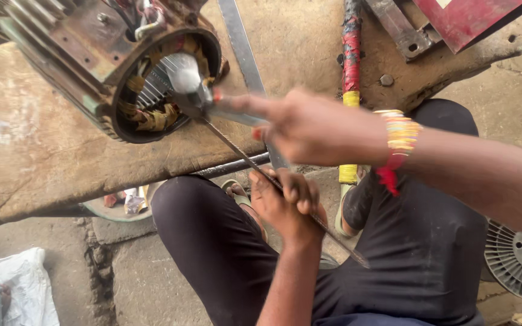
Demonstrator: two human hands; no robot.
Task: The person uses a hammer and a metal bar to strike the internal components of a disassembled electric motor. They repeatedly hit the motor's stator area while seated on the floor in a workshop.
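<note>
- Our right hand is clenched around the handle of a steel-headed hammer, its arm reaching in from the right with a band of yellow and red threads at the wrist.
- The hammer's head sits at the open mouth of a rusty, ribbed electric motor housing, right against the copper-coloured windings inside it.
- Our left hand is closed around a thin, twisted steel rod, gripping it near its middle.
- The rod slants from the motor's opening, just under the hammer head, down past our left hand to a free end over our dark trousers.
- The motor housing lies on its side on a worn, stained wooden desk, its open end turned toward us.
- A flat grey metal strip and a pole wrapped in red and yellow tape lie across the desk beyond our hands.
- A round grey finned fan cover rests on the concrete floor at the right; a white sack lies at the lower left.
</note>
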